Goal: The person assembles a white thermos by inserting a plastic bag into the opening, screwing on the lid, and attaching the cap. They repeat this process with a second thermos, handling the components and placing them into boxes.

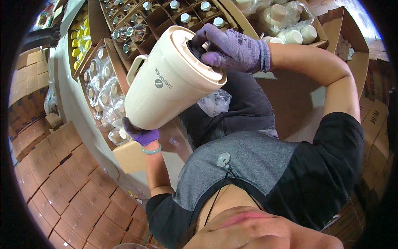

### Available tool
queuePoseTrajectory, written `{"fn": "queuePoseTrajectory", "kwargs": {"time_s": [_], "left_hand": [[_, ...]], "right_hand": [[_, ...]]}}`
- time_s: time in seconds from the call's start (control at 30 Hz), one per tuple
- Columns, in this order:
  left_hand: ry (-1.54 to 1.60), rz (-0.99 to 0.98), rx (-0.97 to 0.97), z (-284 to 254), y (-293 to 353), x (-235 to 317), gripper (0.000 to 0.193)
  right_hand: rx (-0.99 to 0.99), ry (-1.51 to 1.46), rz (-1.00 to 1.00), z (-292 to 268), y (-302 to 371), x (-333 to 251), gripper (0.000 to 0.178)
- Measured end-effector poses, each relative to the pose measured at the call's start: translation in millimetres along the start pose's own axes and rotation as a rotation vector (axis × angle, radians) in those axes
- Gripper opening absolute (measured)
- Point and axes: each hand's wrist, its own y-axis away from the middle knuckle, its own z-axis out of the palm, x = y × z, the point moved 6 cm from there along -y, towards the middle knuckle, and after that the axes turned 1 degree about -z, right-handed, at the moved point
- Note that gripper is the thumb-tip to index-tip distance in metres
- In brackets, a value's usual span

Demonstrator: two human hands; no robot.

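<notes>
Tilted in front of my chest is a large cream insulated jug (159, 89), its lid end up and to the right. A loop handle sticks out from its left side, and a dark printed mark shows on the body. My left hand (143, 135), in a purple glove, holds the jug at its base; most of its fingers are hidden behind it. At the top, my right hand (234, 47), in a purple-grey glove, has its fingers curled onto the black piece in the lid (199, 54). The right fingertips are partly hidden there.
Behind the jug stands a divided carton (159, 18) of white-capped metallic flasks. A box of plastic-wrapped cream items (105, 85) is at the left, and another carton holds wrapped cream items (286, 25) at the far right. Stacked brown cartons (70, 186) fill the lower left.
</notes>
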Motion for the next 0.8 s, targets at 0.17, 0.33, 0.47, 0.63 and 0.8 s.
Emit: {"fn": "queuePoseTrajectory", "kwargs": {"time_s": [0.17,0.33,0.47,0.63,0.8], "left_hand": [[-0.231,0.198,0.033,6.3,-1.1,9.0,0.050],[-0.282,0.194,0.048,-15.9,-3.9,3.8,0.049],[0.157,-0.125,0.207,-20.5,8.7,-1.5,0.051],[0.231,-0.117,0.080,-42.3,12.7,-5.1,0.057],[0.451,-0.124,-0.054,-48.2,33.5,2.8,0.055]], "right_hand": [[0.078,0.025,-0.071,-6.0,-11.0,17.7,0.042],[0.229,0.278,0.058,-6.6,0.9,67.1,0.035],[0.074,0.663,-0.032,54.0,27.9,60.8,0.040],[0.089,0.334,0.074,39.8,-4.7,69.0,0.021],[-0.094,-0.028,0.345,69.6,-70.2,50.4,0.055]]}}
